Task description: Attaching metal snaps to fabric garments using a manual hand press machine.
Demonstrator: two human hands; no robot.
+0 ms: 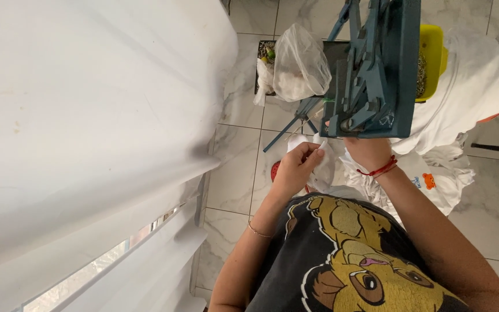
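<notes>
Crumpled white cloth [323,167] in left hand [295,170]

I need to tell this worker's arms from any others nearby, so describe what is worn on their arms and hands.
Both arms are bare to the upper arm, with no gloves or rings visible. The left hand has a thin gold-coloured chain bracelet on its wrist. The right hand, partly hidden behind the blue-green metal press, has a red string bracelet on its wrist. The black printed T-shirt shows a yellow cartoon lion.
</notes>
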